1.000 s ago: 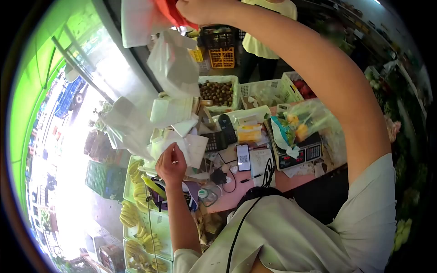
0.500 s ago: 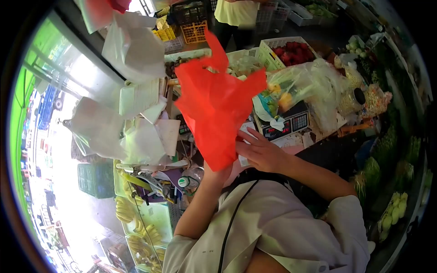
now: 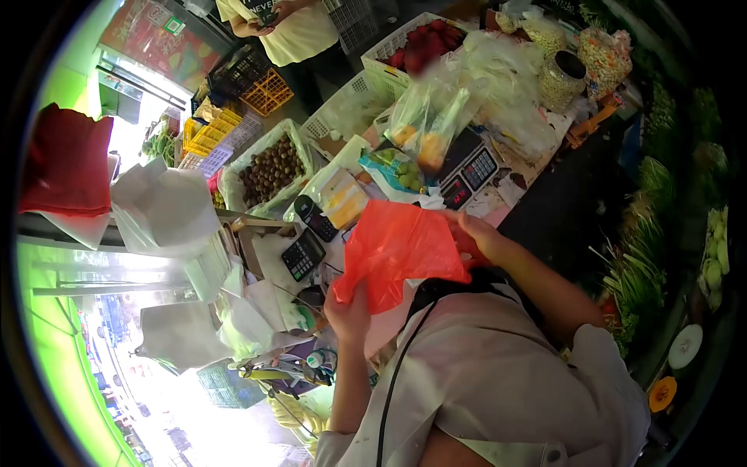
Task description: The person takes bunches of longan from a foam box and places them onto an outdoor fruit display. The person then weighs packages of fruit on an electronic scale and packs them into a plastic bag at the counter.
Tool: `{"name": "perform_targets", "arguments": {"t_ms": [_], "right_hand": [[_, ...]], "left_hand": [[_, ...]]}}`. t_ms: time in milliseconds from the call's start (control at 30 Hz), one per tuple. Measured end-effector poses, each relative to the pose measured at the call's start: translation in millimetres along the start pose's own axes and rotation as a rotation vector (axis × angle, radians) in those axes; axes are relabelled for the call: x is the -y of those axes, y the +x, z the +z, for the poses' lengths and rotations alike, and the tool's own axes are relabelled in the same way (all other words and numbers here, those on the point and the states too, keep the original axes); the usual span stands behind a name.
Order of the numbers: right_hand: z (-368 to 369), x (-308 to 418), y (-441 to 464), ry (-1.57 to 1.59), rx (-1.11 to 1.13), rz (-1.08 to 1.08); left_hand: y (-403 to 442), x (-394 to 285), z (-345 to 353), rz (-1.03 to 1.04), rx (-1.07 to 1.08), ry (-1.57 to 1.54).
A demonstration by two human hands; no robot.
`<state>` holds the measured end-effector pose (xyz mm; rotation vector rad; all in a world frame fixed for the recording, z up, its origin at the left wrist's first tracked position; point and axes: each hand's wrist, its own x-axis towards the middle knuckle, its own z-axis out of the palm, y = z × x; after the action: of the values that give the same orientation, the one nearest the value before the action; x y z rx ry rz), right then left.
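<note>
A thin red plastic bag (image 3: 401,249) spreads between my two hands in front of my body. My left hand (image 3: 348,314) is closed on its lower left corner. At the bag's right side is my right hand (image 3: 478,239), its fingers curled against the plastic and partly hidden by it. Just beyond the bag stands a digital scale (image 3: 467,175), with a bag of green fruit (image 3: 397,170) and clear bags of orange fruit (image 3: 432,148) by it. A calculator (image 3: 303,254) lies to the left of the red bag.
A crate of round brown fruit (image 3: 272,173) and a crate of dark red produce (image 3: 424,48) stand across the counter. White bags (image 3: 165,210) and red bags (image 3: 68,163) hang at left. Leafy greens (image 3: 642,233) line the right side. A person in a yellow shirt (image 3: 299,35) stands opposite.
The red bag, earlier held up tall, is now lower and spread sideways between my hands. My left hand has moved left, my right hand right. The view has turned, showing more of the counter's far side.
</note>
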<state>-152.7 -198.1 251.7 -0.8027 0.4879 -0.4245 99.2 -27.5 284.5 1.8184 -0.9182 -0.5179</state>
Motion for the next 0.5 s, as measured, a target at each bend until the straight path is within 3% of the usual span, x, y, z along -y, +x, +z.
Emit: {"name": "perform_targets", "arguments": {"t_ms": [33,167,233,267,367,433,500], "right_hand": [[-9.2,2.2,-4.1,-0.350,0.053,0.152],[-7.2,34.7,-9.4,-0.651,0.183,0.351],[13.7,45.9,-7.9,0.376,-0.068,-0.067],[8.0,42.5,8.4,0.629,-0.096,-0.185],[10.5,31.4,21.2,0.749,0.083,-0.193],[26.7,40.4,12.6,0.707,0.052,-0.095],[23.2,39.8,4.3,-0.429,0.031,0.004]], "left_hand": [[1.5,0.1,-0.3,-0.018,-0.013,0.033],[-2.5,8.6,1.8,-0.081,-0.051,0.016],[-5.0,2.4,9.3,-0.109,-0.061,-0.001],[-6.1,-0.9,12.6,-0.141,-0.070,-0.020],[-2.9,-7.7,17.8,-0.163,-0.144,-0.061],[3.3,-3.6,15.6,-0.150,-0.153,-0.056],[5.0,-0.9,11.5,-0.160,-0.169,-0.046]]}}
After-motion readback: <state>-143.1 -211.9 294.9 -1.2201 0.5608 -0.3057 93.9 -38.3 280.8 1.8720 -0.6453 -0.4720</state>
